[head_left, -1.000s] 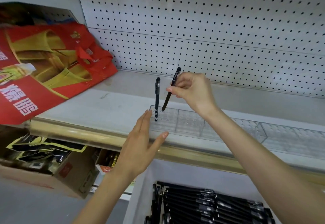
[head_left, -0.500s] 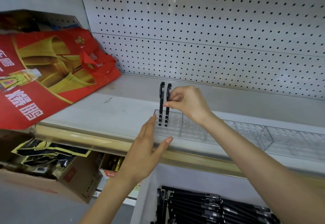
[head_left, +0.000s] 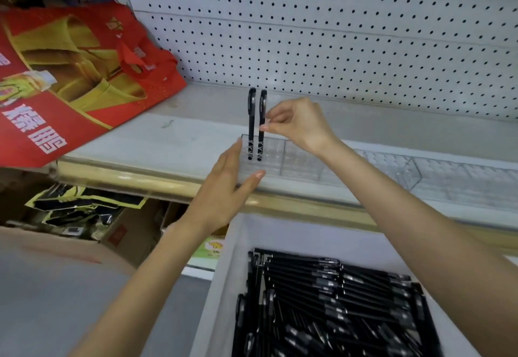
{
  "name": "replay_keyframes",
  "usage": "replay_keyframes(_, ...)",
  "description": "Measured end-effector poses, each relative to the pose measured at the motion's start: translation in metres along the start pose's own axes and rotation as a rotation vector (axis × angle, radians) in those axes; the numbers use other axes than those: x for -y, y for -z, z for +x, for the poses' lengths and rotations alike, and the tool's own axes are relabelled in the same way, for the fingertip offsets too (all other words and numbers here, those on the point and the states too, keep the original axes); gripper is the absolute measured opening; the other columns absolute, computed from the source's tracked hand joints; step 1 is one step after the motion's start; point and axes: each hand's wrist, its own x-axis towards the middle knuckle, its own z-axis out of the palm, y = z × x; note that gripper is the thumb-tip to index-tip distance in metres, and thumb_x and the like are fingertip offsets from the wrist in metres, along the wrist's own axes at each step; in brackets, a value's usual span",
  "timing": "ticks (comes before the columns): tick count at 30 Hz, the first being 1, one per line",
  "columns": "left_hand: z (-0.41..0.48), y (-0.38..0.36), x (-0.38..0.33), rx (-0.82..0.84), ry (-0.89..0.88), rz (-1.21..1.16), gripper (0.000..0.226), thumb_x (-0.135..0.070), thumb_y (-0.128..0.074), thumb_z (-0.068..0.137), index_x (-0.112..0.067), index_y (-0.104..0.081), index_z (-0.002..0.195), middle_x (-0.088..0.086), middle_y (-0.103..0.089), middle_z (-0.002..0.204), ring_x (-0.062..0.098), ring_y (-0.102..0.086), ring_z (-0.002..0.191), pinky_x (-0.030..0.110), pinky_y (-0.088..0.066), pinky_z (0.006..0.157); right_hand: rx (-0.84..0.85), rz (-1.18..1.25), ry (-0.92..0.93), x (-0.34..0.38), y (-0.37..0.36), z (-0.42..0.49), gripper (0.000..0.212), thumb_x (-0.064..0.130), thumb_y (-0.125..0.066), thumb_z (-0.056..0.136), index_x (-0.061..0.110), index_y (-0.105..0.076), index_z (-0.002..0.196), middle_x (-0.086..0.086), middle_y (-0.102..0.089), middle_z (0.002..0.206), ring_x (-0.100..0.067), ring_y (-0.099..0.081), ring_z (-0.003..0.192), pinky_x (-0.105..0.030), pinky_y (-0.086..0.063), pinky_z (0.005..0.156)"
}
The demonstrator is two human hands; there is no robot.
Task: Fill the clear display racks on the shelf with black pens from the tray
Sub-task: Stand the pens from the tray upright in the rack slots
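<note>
Right hand (head_left: 297, 124) pinches right pen (head_left: 262, 121), upright in clear rack (head_left: 297, 160) | left hand (head_left: 224, 188) flat, fingers straight, against rack's left end

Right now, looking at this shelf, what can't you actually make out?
All in the head view, the only one:
Tray of black pens: cut off by the bottom edge, so no count is possible.
Clear racks: they run off the right edge, so their number is unknown.
First rack's left end: behind the left hand, contact unclear.
Print on the right pen, pinched by the right hand: too small to read.
</note>
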Motion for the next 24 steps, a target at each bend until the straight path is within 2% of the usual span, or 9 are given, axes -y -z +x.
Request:
replay_keyframes(3, -0.010, 0.003, -0.003, -0.073, -0.048, 0.116, 0.074, -0.048, -0.045, 0.094, -0.016, -0.013, 0.154, 0.006, -0.023, 0.157, 0.014, -0.018, 0.145, 0.025, -0.015, 0.116, -0.050, 0.044, 0.002, -0.001, 0.014, -0.020, 0.031, 0.023, -0.081, 0.076, 0.010, -0.071, 0.102, -0.002, -0.070, 0.087, -0.006, -0.066, 0.080, -0.017, -0.051, 0.083)
replay_keyframes(6, -0.038, 0.002, -0.008, -0.096, -0.110, 0.146, 0.073, -0.054, -0.040, 0.094, -0.015, -0.019, 0.152, 0.004, -0.022, 0.158, 0.012, -0.016, 0.145, 0.018, -0.010, 0.115, -0.109, 0.085, 0.024, -0.010, 0.032, -0.063, 0.027, 0.019, -0.080, 0.076, 0.011, -0.071, 0.100, -0.001, -0.070, 0.086, -0.010, -0.068, 0.080, -0.018, -0.053, 0.080)
replay_keyframes(8, -0.063, -0.004, -0.010, -0.075, -0.132, 0.163, 0.073, -0.058, -0.038, 0.095, -0.018, -0.018, 0.152, 0.000, -0.020, 0.158, 0.006, -0.014, 0.145, 0.012, -0.006, 0.113, -0.086, 0.121, 0.013, -0.020, 0.042, -0.105, 0.022, 0.015, -0.080, 0.076, 0.015, -0.071, 0.096, 0.001, -0.071, 0.084, -0.011, -0.069, 0.080, -0.019, -0.054, 0.077)
replay_keyframes(10, -0.090, -0.015, -0.010, -0.024, -0.091, 0.170, 0.077, -0.064, -0.033, 0.093, -0.020, -0.016, 0.153, -0.003, -0.017, 0.159, 0.004, -0.011, 0.144, 0.016, -0.006, 0.114, -0.019, 0.135, -0.025, -0.034, 0.046, -0.152, 0.021, 0.014, -0.079, 0.076, 0.021, -0.070, 0.093, 0.005, -0.071, 0.084, -0.007, -0.068, 0.079, -0.017, -0.053, 0.075)
replay_keyframes(14, -0.134, -0.044, -0.003, 0.091, -0.031, 0.260, 0.087, -0.072, -0.020, 0.086, -0.017, -0.016, 0.153, 0.000, -0.014, 0.160, 0.010, -0.009, 0.147, 0.030, -0.008, 0.118, 0.203, 0.099, -0.186, -0.070, 0.031, -0.238, 0.018, 0.021, -0.078, 0.078, 0.028, -0.070, 0.092, 0.010, -0.071, 0.087, 0.000, -0.065, 0.082, -0.012, -0.049, 0.075)
replay_keyframes(16, -0.150, -0.056, 0.000, 0.122, -0.025, 0.354, 0.089, -0.074, -0.014, 0.086, -0.016, -0.020, 0.152, 0.003, -0.019, 0.159, 0.013, -0.012, 0.147, 0.033, -0.005, 0.118, 0.339, 0.018, -0.244, -0.087, 0.021, -0.268, 0.021, 0.025, -0.077, 0.079, 0.023, -0.072, 0.099, 0.009, -0.071, 0.093, 0.000, -0.064, 0.087, -0.015, -0.051, 0.079)
replay_keyframes(19, -0.173, -0.064, 0.003, 0.107, -0.015, 0.451, 0.085, -0.072, -0.013, 0.088, -0.016, -0.026, 0.151, 0.003, -0.027, 0.157, 0.015, -0.017, 0.146, 0.041, -0.004, 0.118, 0.501, -0.201, -0.248, -0.107, 0.015, -0.299, 0.037, 0.036, -0.074, 0.081, 0.020, -0.068, 0.113, 0.007, -0.067, 0.108, -0.004, -0.061, 0.100, -0.022, -0.049, 0.089)
replay_keyframes(21, -0.191, -0.064, 0.007, 0.098, 0.009, 0.457, 0.082, -0.071, -0.014, 0.089, -0.019, -0.024, 0.151, 0.000, -0.026, 0.157, 0.011, -0.015, 0.146, 0.041, -0.005, 0.119, 0.555, -0.270, -0.251, -0.118, 0.019, -0.314, 0.043, 0.040, -0.072, 0.082, 0.022, -0.064, 0.120, 0.009, -0.063, 0.115, -0.005, -0.058, 0.107, -0.021, -0.046, 0.093)
replay_keyframes(24, -0.213, -0.060, 0.007, 0.094, 0.024, 0.419, 0.081, -0.071, -0.016, 0.088, -0.021, -0.021, 0.152, -0.003, -0.024, 0.157, 0.007, -0.011, 0.145, 0.031, -0.005, 0.118, 0.573, -0.281, -0.303, -0.132, 0.026, -0.331, 0.045, 0.041, -0.072, 0.081, 0.025, -0.062, 0.122, 0.009, -0.061, 0.118, -0.006, -0.056, 0.110, -0.022, -0.045, 0.096)
